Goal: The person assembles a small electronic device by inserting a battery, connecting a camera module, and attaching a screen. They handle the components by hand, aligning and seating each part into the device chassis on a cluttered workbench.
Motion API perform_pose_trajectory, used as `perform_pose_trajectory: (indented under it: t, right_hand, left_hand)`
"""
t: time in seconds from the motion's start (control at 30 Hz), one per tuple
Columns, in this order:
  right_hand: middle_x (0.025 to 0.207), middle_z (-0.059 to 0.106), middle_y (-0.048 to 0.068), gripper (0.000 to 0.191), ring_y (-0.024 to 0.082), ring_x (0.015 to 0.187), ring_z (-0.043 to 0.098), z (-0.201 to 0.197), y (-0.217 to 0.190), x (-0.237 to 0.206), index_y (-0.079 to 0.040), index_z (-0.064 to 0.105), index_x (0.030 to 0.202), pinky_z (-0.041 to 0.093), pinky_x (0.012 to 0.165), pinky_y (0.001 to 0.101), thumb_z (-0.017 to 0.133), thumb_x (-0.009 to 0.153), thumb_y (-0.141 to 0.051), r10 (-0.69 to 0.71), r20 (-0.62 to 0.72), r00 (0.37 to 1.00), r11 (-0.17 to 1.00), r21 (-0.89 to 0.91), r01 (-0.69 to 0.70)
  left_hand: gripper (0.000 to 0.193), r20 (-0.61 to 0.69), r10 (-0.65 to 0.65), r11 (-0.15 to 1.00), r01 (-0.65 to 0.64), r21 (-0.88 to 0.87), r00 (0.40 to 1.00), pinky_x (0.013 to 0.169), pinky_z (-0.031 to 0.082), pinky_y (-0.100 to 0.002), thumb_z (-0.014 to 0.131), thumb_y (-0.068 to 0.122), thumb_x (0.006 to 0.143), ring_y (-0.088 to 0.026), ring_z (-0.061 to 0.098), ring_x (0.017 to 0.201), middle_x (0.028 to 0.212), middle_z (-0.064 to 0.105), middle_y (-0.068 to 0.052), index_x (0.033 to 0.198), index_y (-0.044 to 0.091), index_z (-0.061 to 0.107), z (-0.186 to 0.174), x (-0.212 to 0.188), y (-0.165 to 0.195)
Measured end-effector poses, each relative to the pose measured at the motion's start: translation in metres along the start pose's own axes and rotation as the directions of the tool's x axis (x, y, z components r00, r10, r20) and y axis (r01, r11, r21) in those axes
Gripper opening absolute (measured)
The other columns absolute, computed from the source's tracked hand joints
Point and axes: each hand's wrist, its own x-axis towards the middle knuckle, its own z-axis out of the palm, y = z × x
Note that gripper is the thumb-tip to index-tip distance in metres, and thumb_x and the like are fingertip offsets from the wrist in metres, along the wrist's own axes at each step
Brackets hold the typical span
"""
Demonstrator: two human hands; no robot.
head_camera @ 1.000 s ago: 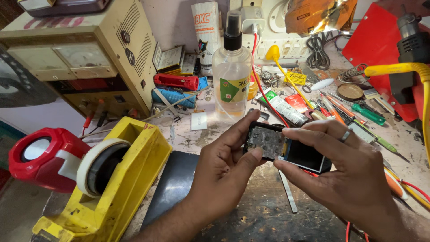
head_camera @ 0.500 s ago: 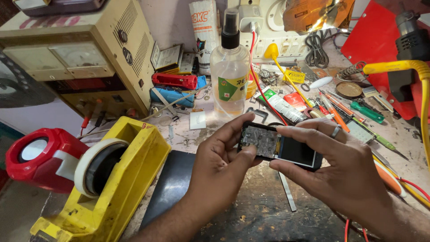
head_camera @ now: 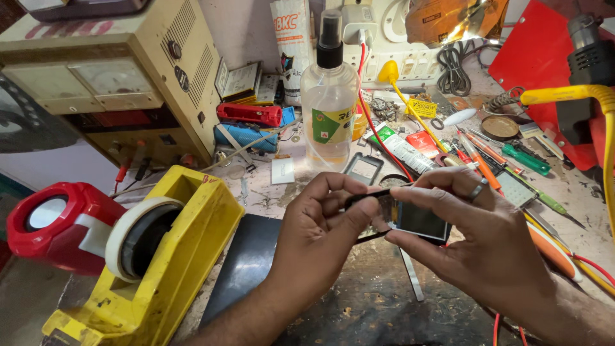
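Holding a small phone above the desk, both hands pinch it: the left hand grips its left end between thumb and fingers, the right hand clamps the right end, with a ring on one finger. The phone's long axis runs left to right, nearly level, screen side tilted toward the camera. The step in hand looks like prying its casing apart; the next move probably calls for a steady grip and gentle, even force. Left stands a yellow tape dispenser; farther off, a clear spray bottle.
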Motion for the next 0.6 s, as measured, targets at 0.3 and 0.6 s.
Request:
perform_pose_trajectory:
  t: [0.3, 0.6]
  right_hand:
    - [0.105, 0.068, 0.007, 0.052, 0.019, 0.09, 0.07, -0.0006, -0.0012, 0.0002, -0.013, 0.074, 0.116, 0.057, 0.075, 0.0322, 0.09, 0.068, -0.025, -0.098, -0.004, 0.995, 0.995, -0.029, 0.098]
    - [0.106, 0.068, 0.007, 0.053, 0.02, 0.089, 0.071, -0.0011, -0.0019, -0.0011, -0.015, 0.075, 0.115, 0.058, 0.073, 0.034, 0.09, 0.067, -0.03, -0.066, 0.003, 0.998, 0.994, -0.092, 0.066]
  left_hand:
    - [0.03, -0.062, -0.012, 0.98, 0.024, 0.198, 0.998, 0.078, 0.053, -0.018, 0.065, 0.007, 0.098, -0.002, 0.064, 0.09, 0.104, 0.075, -0.002, 0.128, 0.0, 0.068, -0.0047, 0.0039, -0.0028]
    - [0.028, -0.053, -0.025, 0.982, 0.035, 0.187, 0.998, 0.073, 0.05, -0.017, 0.066, 0.01, 0.1, -0.001, 0.059, 0.086, 0.099, 0.073, -0.001, 0.126, 0.0, 0.073, -0.0084, 0.0052, -0.0063]
